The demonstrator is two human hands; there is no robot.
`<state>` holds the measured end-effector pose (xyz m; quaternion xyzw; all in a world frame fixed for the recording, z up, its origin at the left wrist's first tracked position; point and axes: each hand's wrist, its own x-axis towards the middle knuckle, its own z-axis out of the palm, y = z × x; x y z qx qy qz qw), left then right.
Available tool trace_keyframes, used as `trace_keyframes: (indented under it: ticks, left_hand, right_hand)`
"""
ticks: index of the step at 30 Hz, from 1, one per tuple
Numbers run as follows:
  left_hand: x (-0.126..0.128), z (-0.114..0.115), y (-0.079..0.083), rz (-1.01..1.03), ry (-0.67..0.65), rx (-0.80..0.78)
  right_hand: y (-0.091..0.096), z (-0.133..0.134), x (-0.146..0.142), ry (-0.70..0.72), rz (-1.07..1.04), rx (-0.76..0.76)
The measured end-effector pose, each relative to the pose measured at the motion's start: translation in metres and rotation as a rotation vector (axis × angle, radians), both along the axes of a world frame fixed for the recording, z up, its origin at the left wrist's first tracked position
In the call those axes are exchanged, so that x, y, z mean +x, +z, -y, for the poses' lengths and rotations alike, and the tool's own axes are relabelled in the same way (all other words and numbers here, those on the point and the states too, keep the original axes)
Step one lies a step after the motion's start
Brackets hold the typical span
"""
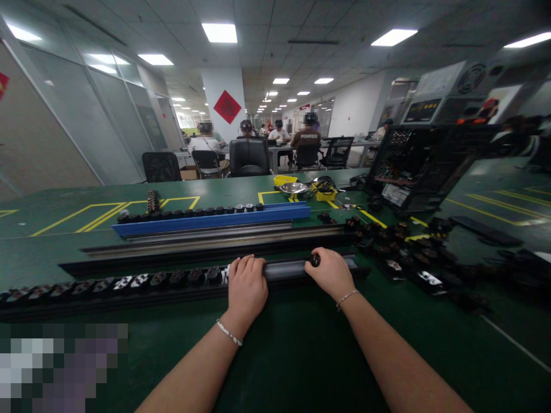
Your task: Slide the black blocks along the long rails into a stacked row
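Note:
A long black rail (293, 271) with a grey channel runs across the green table in front of me. Several small dark blocks (159, 279), some with silvery tops, sit in a row along its left part. My left hand (248, 287) lies over the rail at the right end of this row, its fingers curled down and close together. A whitish piece shows beside its fingers; what they grip is hidden. Above the bare right part of the channel, my right hand (333, 272) pinches a small black round part (315, 260) between thumb and fingers.
Beyond lie more dark rails (206, 246) and a blue rail (215, 218) carrying similar blocks. Loose dark parts (400, 246) are heaped at right, near an open computer case (413, 166). A metal bowl (293, 188) and yellow trays stand farther back. People sit at distant desks.

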<state>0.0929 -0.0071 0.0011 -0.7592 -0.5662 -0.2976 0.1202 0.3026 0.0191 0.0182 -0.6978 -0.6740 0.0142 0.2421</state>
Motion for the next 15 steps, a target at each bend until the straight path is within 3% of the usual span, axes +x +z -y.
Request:
trace_keyframes:
  ticks: [15]
  left_hand:
    - [-0.0009, -0.0006, -0.001, 0.001, -0.001, -0.008]
  right_hand:
    - [0.0056, -0.0022, 0.0094, 0.008, 0.038, -0.063]
